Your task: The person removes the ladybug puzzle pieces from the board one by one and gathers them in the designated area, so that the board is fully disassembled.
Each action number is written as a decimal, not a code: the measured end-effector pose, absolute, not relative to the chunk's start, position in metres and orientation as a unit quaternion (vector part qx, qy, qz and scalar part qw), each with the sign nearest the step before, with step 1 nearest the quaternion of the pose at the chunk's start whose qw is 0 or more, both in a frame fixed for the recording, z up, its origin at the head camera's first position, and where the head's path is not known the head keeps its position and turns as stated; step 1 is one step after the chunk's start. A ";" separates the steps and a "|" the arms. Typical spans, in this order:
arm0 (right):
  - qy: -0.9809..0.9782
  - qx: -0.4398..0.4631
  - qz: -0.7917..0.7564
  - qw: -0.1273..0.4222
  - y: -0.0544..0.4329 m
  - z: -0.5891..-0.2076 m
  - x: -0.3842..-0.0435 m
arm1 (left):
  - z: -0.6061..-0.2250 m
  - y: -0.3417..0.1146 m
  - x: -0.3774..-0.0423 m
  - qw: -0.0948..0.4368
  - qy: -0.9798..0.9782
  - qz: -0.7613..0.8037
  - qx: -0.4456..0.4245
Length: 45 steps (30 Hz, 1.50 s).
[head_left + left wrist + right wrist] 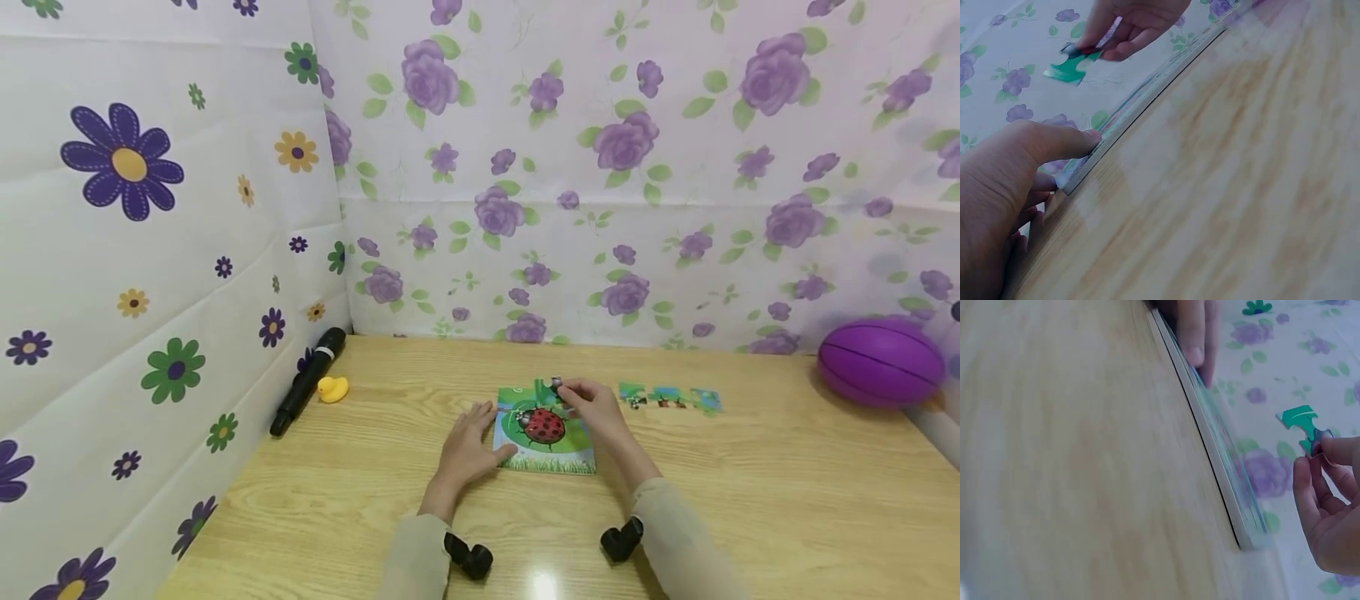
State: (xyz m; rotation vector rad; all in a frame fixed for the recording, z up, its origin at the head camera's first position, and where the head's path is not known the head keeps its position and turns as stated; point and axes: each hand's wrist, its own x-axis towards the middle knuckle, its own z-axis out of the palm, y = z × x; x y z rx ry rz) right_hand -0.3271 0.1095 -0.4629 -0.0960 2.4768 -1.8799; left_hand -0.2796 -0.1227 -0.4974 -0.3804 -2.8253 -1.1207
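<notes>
A jigsaw puzzle with a red ladybug on a green leaf lies flat on the table, most of its picture filled in. My left hand rests at its left side, fingers stretched along the edge and thumb on the near left corner. Between thumb and fingertips my right hand pinches a green puzzle piece with a dark patch, held above the board's far edge. In the left wrist view the same puzzle piece hangs tilted, clear of the board.
Several loose puzzle pieces lie in a row right of the board. A purple ball sits at the far right. On the left are a yellow rubber duck and a black microphone-like stick. Flowered cloth hangs behind the wooden table.
</notes>
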 end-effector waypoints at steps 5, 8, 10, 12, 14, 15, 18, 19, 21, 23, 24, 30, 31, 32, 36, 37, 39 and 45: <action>0.813 0.006 -0.582 0.003 0.151 -0.464 -0.330 | -0.499 -0.122 -0.280 0.043 -0.920 -0.367 -0.128; 0.819 0.035 -0.572 0.002 0.177 -0.465 -0.329 | -0.500 -0.122 -0.281 0.044 -0.920 -0.367 -0.129; 0.822 0.046 -0.567 0.002 0.193 -0.466 -0.327 | -0.500 -0.123 -0.281 0.044 -0.921 -0.366 -0.127; 0.824 0.054 -0.563 0.002 0.207 -0.468 -0.323 | -0.501 -0.123 -0.281 0.047 -0.921 -0.366 -0.128; 0.824 0.063 -0.564 0.002 0.218 -0.471 -0.319 | -0.502 -0.122 -0.281 0.049 -0.921 -0.364 -0.128; 0.822 0.070 -0.565 0.004 0.223 -0.473 -0.318 | -0.502 -0.122 -0.281 0.048 -0.921 -0.364 -0.129; 0.823 0.082 -0.562 0.008 0.229 -0.480 -0.315 | -0.502 -0.123 -0.281 0.049 -0.919 -0.370 -0.130; 0.823 0.085 -0.562 0.008 0.230 -0.482 -0.315 | -0.502 -0.123 -0.281 0.047 -0.918 -0.371 -0.130; 0.828 0.087 -0.554 0.008 0.232 -0.486 -0.315 | -0.502 -0.124 -0.280 0.047 -0.917 -0.374 -0.131; 0.834 0.084 -0.545 0.004 0.233 -0.488 -0.315 | -0.502 -0.124 -0.280 0.047 -0.917 -0.374 -0.130; 0.838 0.083 -0.539 0.002 0.233 -0.489 -0.315 | -0.502 -0.125 -0.281 0.048 -0.918 -0.373 -0.129; 0.875 0.078 -0.477 -0.017 0.232 -0.491 -0.314 | -0.502 -0.124 -0.281 0.047 -0.918 -0.371 -0.132; 0.881 0.078 -0.467 -0.020 0.233 -0.491 -0.314 | -0.502 -0.124 -0.281 0.047 -0.918 -0.370 -0.132; 0.886 0.079 -0.457 -0.024 0.233 -0.491 -0.314 | -0.502 -0.123 -0.281 0.046 -0.919 -0.368 -0.132; 0.893 0.084 -0.442 -0.030 0.234 -0.490 -0.313 | -0.501 -0.122 -0.282 0.045 -0.920 -0.367 -0.133; 0.894 0.087 -0.439 -0.031 0.235 -0.490 -0.313 | -0.501 -0.122 -0.282 0.045 -0.920 -0.366 -0.133; 0.894 0.090 -0.437 -0.034 0.234 -0.489 -0.312 | -0.501 -0.122 -0.282 0.046 -0.920 -0.366 -0.133; 0.902 0.088 -0.420 -0.041 0.231 -0.488 -0.312 | -0.502 -0.123 -0.282 0.045 -0.923 -0.360 -0.131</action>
